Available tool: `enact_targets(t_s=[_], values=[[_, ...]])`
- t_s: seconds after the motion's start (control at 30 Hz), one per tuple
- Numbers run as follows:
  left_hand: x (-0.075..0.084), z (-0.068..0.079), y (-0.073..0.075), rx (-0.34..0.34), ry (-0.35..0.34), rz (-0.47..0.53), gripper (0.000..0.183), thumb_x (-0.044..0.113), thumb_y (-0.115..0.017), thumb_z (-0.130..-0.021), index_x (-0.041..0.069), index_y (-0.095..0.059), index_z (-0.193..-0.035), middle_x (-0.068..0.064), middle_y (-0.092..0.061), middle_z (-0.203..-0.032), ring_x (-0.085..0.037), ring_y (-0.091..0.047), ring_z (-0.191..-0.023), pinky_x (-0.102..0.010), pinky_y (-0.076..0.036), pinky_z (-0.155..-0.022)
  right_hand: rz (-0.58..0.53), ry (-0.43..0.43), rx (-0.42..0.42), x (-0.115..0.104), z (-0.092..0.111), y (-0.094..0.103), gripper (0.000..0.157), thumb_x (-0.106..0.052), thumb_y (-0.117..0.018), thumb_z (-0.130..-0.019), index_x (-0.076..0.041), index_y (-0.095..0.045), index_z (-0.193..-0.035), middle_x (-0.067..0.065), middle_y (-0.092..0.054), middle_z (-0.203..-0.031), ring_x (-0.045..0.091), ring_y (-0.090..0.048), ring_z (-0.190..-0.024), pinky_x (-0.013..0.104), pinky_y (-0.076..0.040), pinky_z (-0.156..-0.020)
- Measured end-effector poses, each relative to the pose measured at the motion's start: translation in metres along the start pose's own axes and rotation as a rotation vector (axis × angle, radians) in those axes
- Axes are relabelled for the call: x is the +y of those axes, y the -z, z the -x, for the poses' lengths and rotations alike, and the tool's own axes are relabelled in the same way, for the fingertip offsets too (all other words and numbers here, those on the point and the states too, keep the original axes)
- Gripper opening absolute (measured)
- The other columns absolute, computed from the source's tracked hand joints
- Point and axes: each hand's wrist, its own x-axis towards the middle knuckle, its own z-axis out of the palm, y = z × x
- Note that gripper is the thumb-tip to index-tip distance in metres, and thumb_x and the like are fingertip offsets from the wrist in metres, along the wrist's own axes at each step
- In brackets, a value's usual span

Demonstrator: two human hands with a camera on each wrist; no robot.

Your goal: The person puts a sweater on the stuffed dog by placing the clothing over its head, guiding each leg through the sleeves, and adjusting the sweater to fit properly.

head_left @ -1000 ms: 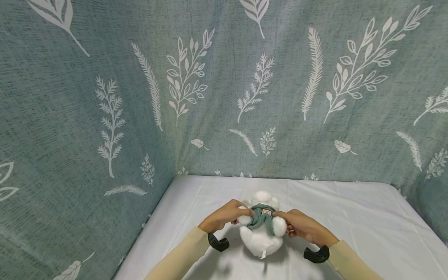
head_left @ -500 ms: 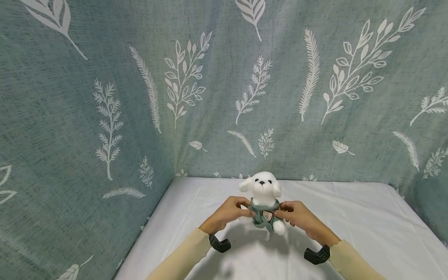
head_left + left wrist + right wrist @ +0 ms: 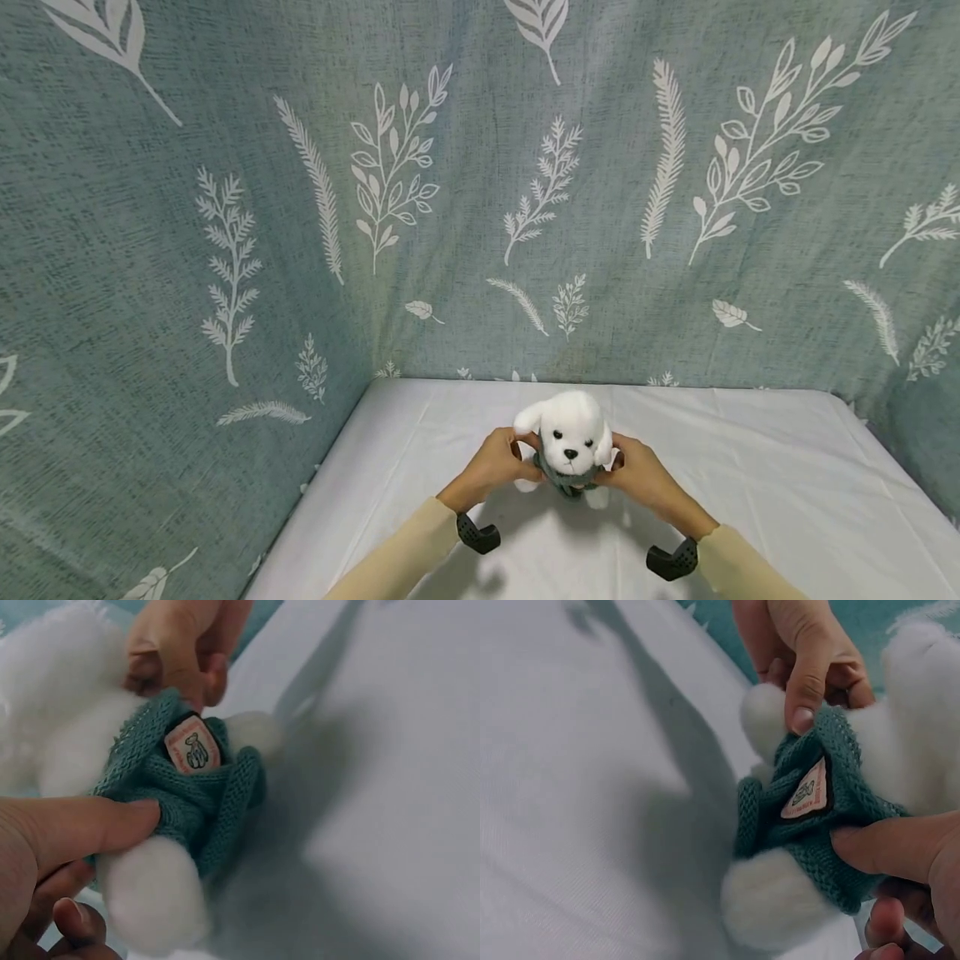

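A white plush dog (image 3: 573,425) with floppy ears and dark eyes faces the person, upright between both hands. Round its neck and chest is a green knitted scarf (image 3: 184,787) bearing a small pinkish patch (image 3: 808,793). The left hand (image 3: 495,462) grips the dog's side, its thumb pressed on the knit in the left wrist view. Opposite, the right hand (image 3: 637,475) holds the other side, thumb likewise on the knit. Fingers behind the toy are partly hidden.
A white cloth (image 3: 750,475) covers the table. Green curtains (image 3: 480,208) with white leaf prints hang behind it and along the left. Each wrist wears a black band (image 3: 480,533).
The plush dog was lying tipped back with its belly showing; both hands have raised it upright, then tilted its head forward toward the person.
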Motion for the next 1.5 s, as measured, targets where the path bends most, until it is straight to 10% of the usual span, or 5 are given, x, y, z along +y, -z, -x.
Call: enact_targets(t_s=[0.27,0.77,1.13,1.5], values=[[-0.010,0.006,-0.005,0.003,-0.025,-0.020,0.033,-0.001,-0.093,-0.067,0.015,-0.076,-0.090,-0.012,-0.069,-0.079,-0.012,-0.048,-0.054,-0.027,-0.044,-0.051,0.082,0.025,0.008,0.003,0.004,-0.007,0.051,-0.007,-0.086,-0.076,-0.010,-0.069,-0.123,0.000,-0.065,-0.094,0.020,-0.054,-0.066,0.034,-0.047,-0.056],[-0.023,0.013,-0.012,0.008,-0.046,0.029,0.049,-0.002,-0.093,-0.065,0.018,-0.076,-0.107,0.005,-0.072,-0.105,-0.016,-0.065,-0.093,-0.034,-0.055,-0.077,0.105,0.028,0.017,0.008,0.008,-0.013,0.046,-0.013,-0.092,-0.073,-0.011,-0.071,-0.115,0.002,-0.068,-0.107,0.019,-0.055,-0.064,0.032,-0.047,-0.055],[-0.015,0.006,0.022,-0.238,-0.047,0.087,0.059,0.010,-0.091,-0.078,0.013,-0.060,-0.128,-0.006,-0.064,-0.114,-0.021,-0.059,-0.091,-0.032,-0.053,-0.073,0.060,-0.006,-0.050,0.004,0.009,0.004,0.040,-0.023,-0.089,-0.078,-0.014,-0.069,-0.112,0.002,-0.067,-0.109,0.022,-0.054,-0.074,0.036,-0.044,-0.062],[0.052,0.004,0.047,-0.153,-0.287,-0.420,0.072,0.053,-0.082,-0.084,0.021,-0.054,-0.142,0.000,-0.055,-0.123,-0.018,-0.055,-0.102,-0.034,-0.050,-0.080,0.020,-0.027,-0.107,0.004,0.016,0.022,0.046,-0.025,-0.088,-0.082,-0.014,-0.065,-0.121,0.013,-0.064,-0.119,0.025,-0.053,-0.081,0.039,-0.045,-0.065]])
